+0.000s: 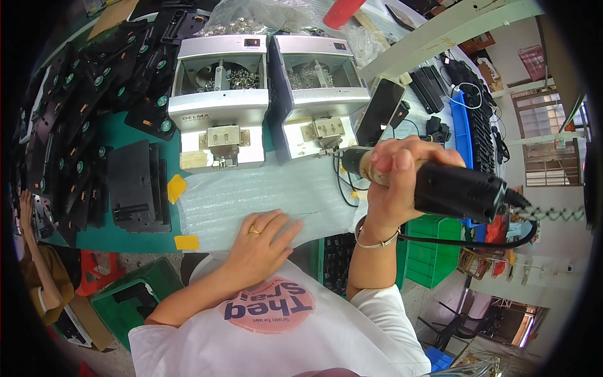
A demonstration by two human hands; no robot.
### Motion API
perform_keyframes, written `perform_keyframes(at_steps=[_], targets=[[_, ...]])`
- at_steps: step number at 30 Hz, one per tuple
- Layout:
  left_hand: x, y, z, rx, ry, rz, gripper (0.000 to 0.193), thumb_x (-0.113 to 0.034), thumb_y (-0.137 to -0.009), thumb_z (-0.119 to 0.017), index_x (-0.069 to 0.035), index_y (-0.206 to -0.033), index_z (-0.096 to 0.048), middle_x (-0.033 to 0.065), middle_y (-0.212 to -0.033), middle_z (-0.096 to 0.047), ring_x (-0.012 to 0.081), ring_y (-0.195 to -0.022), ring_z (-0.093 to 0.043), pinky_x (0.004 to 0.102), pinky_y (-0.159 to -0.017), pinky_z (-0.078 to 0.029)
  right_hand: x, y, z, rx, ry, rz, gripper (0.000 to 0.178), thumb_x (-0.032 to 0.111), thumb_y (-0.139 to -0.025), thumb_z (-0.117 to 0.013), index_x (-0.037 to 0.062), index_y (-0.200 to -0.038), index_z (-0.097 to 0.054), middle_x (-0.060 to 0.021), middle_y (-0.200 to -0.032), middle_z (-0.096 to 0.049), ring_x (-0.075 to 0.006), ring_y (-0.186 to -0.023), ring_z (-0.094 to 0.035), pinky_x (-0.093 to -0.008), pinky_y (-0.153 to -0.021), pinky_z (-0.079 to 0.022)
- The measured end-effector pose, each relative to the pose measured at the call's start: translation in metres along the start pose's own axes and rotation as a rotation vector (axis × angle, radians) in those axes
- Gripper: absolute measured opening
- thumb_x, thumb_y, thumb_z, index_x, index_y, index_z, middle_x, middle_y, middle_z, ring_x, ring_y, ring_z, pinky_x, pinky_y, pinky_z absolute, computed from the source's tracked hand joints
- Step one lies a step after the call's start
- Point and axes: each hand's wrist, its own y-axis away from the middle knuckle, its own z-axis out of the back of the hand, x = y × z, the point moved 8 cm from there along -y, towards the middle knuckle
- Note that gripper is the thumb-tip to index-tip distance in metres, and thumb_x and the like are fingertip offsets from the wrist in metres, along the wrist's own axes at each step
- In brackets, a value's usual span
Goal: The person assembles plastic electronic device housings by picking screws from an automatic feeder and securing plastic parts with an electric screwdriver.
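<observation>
My right hand is wrapped round a black electric screwdriver, which lies nearly level with its cord trailing right. Its tip end points left, by the front outlet of the right screw feeder; whether the bit touches a screw there is too small to tell. My left hand rests on the white foam sheet near the table's front edge, fingers stretched out and holding nothing. Beside the right feeder stands a second grey screw feeder. Small metal screws are visible inside both.
Flat black plastic panels lie left of the foam, with many black parts carrying round pieces beyond. A phone leans beside the right feeder. Green crates stand below the table. Another person's arm shows at far left.
</observation>
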Motion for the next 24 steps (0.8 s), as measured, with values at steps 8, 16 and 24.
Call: perform_keyframes(at_steps=[8, 16, 24], targets=[[-0.017, -0.028, -0.013, 0.009, 0.062, -0.272, 0.042, -0.017, -0.075, -0.068, -0.009, -0.115, -0.060, 0.0038, -0.100, -0.058, 0.0195, -0.094, -0.056, 0.0348, -0.085, -0.043, 0.000, 0.000, -0.006, -0.069, -0.079, 0.037, 0.050, 0.001, -0.081, -0.070, 0.0162, -0.107, -0.031, -0.0047, -0.075, -0.051, -0.0178, -0.053, -0.051, -0.0350, -0.047, -0.050], [0.002, -0.038, -0.038, 0.081, 0.286, -0.242, 0.033, -0.019, -0.080, -0.068, -0.009, -0.111, -0.063, 0.0029, -0.102, -0.061, 0.0198, -0.092, -0.058, 0.0326, -0.079, -0.044, 0.019, 0.010, 0.007, -0.110, -0.187, 0.017, 0.041, -0.002, -0.083, -0.063, 0.0144, -0.111, -0.039, -0.0027, -0.076, -0.046, -0.0143, -0.055, -0.046, -0.0292, -0.046, -0.044], [0.012, -0.037, -0.044, 0.181, 0.410, -0.245, 0.031, -0.022, -0.084, -0.064, -0.014, -0.113, -0.062, 0.0008, -0.106, -0.060, 0.0177, -0.093, -0.059, 0.0313, -0.079, -0.044, -0.002, 0.023, 0.025, -0.143, -0.147, -0.171, 0.040, -0.001, -0.082, -0.063, 0.0146, -0.109, -0.038, -0.0036, -0.073, -0.046, -0.0139, -0.054, -0.046, -0.0287, -0.046, -0.043]])
